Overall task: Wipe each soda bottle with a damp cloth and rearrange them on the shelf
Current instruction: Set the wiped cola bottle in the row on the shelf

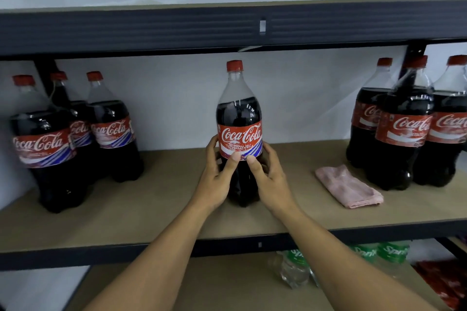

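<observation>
One cola bottle [238,108] gripped by left hand [217,184], right hand [271,179], one cloth [348,187]

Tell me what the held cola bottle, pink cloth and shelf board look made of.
Held red-capped cola bottle: clear glossy plastic, sharp highlights. Folded pink cloth: soft matte fabric, limp folds. Tan shelf board: matte, probably fibreboard, uniform grainless face.

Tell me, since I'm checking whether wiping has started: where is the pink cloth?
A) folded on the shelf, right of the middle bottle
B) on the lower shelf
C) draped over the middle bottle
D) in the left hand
A: the pink cloth lies folded on the shelf between the middle bottle and the right-hand bottles, while the left hand and right hand both grip that bottle.
</observation>
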Action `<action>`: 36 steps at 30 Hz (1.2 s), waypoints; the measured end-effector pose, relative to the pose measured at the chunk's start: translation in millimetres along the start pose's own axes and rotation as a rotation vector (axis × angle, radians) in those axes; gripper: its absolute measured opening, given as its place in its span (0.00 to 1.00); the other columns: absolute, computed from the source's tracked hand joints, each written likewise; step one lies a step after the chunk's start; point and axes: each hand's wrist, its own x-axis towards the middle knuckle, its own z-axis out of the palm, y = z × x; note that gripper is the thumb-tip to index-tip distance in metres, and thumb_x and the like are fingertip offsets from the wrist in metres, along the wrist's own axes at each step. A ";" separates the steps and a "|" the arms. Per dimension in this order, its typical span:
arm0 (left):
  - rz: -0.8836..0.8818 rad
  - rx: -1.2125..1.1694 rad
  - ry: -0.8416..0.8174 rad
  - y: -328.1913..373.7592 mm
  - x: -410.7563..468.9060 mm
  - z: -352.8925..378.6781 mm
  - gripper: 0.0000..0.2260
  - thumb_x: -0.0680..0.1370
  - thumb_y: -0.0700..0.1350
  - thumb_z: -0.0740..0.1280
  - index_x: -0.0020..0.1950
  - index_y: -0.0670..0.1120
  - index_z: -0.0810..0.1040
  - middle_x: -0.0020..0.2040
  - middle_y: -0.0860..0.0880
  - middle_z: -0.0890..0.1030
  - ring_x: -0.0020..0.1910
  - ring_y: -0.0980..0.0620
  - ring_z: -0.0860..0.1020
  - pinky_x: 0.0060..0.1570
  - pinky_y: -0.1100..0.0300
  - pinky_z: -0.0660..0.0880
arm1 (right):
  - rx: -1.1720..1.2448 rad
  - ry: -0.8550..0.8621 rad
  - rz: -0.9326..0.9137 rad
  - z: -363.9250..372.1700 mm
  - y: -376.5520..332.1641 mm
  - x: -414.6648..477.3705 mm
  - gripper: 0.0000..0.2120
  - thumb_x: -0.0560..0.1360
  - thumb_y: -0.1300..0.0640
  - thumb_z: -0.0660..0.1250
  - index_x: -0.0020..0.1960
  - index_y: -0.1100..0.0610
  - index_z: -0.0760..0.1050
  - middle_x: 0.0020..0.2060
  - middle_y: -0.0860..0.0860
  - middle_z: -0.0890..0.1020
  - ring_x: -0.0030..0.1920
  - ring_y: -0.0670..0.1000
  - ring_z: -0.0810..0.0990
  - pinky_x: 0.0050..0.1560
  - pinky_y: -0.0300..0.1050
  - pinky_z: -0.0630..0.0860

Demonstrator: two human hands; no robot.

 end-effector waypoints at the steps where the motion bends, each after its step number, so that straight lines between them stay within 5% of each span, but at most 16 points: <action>1: -0.010 0.009 0.019 -1.7 -1.5 -8.1 0.28 0.79 0.59 0.66 0.76 0.63 0.59 0.67 0.64 0.74 0.60 0.72 0.76 0.54 0.73 0.75 | 0.002 -0.019 0.000 7.3 0.7 0.4 0.32 0.78 0.34 0.68 0.79 0.40 0.64 0.69 0.36 0.78 0.70 0.38 0.75 0.74 0.52 0.74; 7: -0.043 0.021 0.115 -13.4 -10.8 -60.5 0.29 0.79 0.64 0.66 0.77 0.65 0.61 0.70 0.64 0.75 0.66 0.66 0.76 0.63 0.65 0.74 | 0.001 -0.107 0.001 59.7 6.6 2.9 0.31 0.78 0.32 0.68 0.77 0.35 0.64 0.70 0.35 0.77 0.71 0.38 0.74 0.75 0.53 0.73; 10: -0.058 0.042 0.161 -13.7 -16.5 -85.4 0.27 0.80 0.64 0.65 0.77 0.67 0.62 0.69 0.67 0.75 0.68 0.66 0.75 0.63 0.68 0.73 | 0.006 -0.156 0.002 88.9 7.7 4.1 0.31 0.77 0.29 0.67 0.76 0.32 0.63 0.69 0.32 0.76 0.71 0.36 0.73 0.75 0.51 0.73; 15: -0.073 0.083 0.218 -10.9 -26.1 -123.8 0.25 0.81 0.60 0.62 0.77 0.65 0.59 0.68 0.68 0.72 0.63 0.76 0.73 0.56 0.78 0.71 | 0.057 -0.238 0.026 135.2 7.4 4.9 0.29 0.80 0.37 0.68 0.78 0.36 0.62 0.69 0.34 0.75 0.67 0.32 0.74 0.71 0.42 0.73; 19: -0.110 0.133 0.276 -13.9 -33.9 -153.5 0.27 0.80 0.62 0.61 0.78 0.64 0.57 0.67 0.69 0.70 0.61 0.77 0.70 0.55 0.76 0.69 | 0.095 -0.295 0.027 168.2 5.5 5.1 0.27 0.82 0.42 0.68 0.77 0.37 0.60 0.65 0.31 0.73 0.62 0.25 0.72 0.63 0.30 0.71; 24: -0.156 0.199 0.329 -15.2 -44.6 -186.4 0.23 0.80 0.62 0.60 0.75 0.64 0.57 0.67 0.63 0.71 0.61 0.75 0.70 0.55 0.75 0.67 | 0.104 -0.373 0.014 202.3 4.6 4.6 0.30 0.81 0.40 0.67 0.79 0.36 0.58 0.66 0.29 0.71 0.68 0.37 0.72 0.68 0.40 0.71; 27: -0.172 0.231 0.346 -19.2 -46.8 -208.5 0.28 0.81 0.64 0.60 0.80 0.63 0.56 0.72 0.59 0.70 0.70 0.60 0.70 0.66 0.64 0.67 | 0.105 -0.409 0.009 219.9 4.5 3.3 0.28 0.81 0.41 0.68 0.75 0.31 0.58 0.66 0.30 0.72 0.67 0.35 0.73 0.66 0.36 0.73; 30: -0.197 0.255 0.342 -20.8 -50.6 -228.1 0.30 0.82 0.66 0.61 0.82 0.64 0.55 0.74 0.60 0.69 0.75 0.57 0.68 0.74 0.52 0.67 | 0.105 -0.448 0.010 236.4 6.4 6.2 0.30 0.82 0.43 0.69 0.78 0.35 0.58 0.72 0.39 0.74 0.70 0.36 0.73 0.66 0.35 0.72; 36: -0.194 0.338 0.344 -17.9 -58.0 -251.3 0.30 0.84 0.60 0.59 0.84 0.63 0.52 0.75 0.64 0.64 0.75 0.62 0.63 0.71 0.60 0.61 | 0.100 -0.533 0.002 263.6 15.7 7.4 0.40 0.79 0.40 0.71 0.84 0.40 0.53 0.79 0.42 0.68 0.78 0.45 0.68 0.77 0.57 0.70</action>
